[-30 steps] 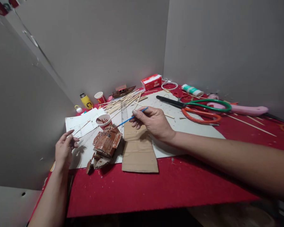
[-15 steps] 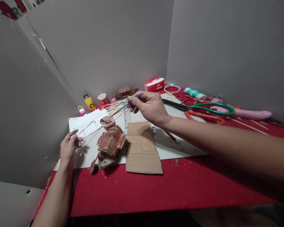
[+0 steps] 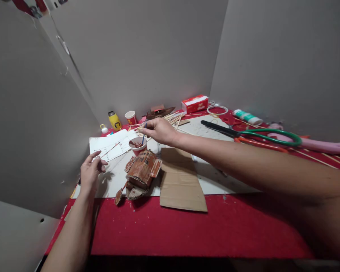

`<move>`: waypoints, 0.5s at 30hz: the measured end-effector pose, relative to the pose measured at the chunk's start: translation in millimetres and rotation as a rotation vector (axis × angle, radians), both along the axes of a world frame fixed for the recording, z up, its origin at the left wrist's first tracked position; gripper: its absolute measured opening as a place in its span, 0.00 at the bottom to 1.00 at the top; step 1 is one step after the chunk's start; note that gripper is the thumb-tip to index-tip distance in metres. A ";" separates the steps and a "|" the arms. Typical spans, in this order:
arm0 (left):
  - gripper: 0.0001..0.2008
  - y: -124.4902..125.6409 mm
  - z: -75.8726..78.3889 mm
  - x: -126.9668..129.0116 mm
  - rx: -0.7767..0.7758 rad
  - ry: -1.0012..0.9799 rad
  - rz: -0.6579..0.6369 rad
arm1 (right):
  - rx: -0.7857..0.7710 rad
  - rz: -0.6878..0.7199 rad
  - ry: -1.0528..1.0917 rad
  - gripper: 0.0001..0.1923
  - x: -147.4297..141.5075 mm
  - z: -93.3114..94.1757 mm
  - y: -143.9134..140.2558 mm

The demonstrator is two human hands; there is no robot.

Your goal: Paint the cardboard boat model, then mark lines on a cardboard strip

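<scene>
My right hand (image 3: pixel 159 131) pinches a blue-handled paintbrush (image 3: pixel 143 140), its lower end down inside a paper cup (image 3: pixel 138 149) smeared with brown paint. In my left hand (image 3: pixel 92 169), thumb and fingers pinch a thin stick (image 3: pixel 111 150) that points up and right over the white sheets. Between the hands, just in front of the cup, sits a brown-painted cardboard model (image 3: pixel 142 170) with small side pieces. Neither hand touches it. Beside it on the right lies a bare cardboard piece (image 3: pixel 181 187), partly under my right forearm.
Drawn white paper sheets (image 3: pixel 100 143) lie at the left. Behind are a yellow bottle (image 3: pixel 115 121), another paper cup (image 3: pixel 130 118), a model boat (image 3: pixel 160 112), several thin sticks (image 3: pixel 172 120) and a red tissue pack (image 3: pixel 195 104). Large scissors (image 3: pixel 269 136) lie at the right on the red cloth (image 3: pixel 147 234).
My right hand has lowered and tilted the paintbrush upright, bringing its tip into the cup. My left hand keeps its hold on the stick. The whole view has shifted slightly.
</scene>
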State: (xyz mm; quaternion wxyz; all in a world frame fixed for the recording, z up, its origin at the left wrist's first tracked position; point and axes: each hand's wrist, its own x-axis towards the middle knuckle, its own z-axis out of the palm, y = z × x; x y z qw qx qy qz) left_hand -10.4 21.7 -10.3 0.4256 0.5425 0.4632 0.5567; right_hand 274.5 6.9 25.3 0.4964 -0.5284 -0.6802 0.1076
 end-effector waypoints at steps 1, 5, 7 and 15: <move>0.25 -0.3 0.4 0.0 0.000 0.000 0.000 | -0.010 0.006 0.007 0.15 -0.6 -1.8 1.6; 0.25 -1.3 1.0 -0.6 0.004 0.003 0.002 | -0.040 0.038 0.068 0.14 -1.2 -6.7 7.1; 0.25 -1.5 0.8 -1.1 0.003 0.003 0.005 | -0.033 0.055 0.119 0.14 0.4 -6.2 6.5; 0.25 -1.0 0.7 -1.0 0.003 0.000 0.007 | 0.051 0.035 0.441 0.14 14.5 1.0 -11.9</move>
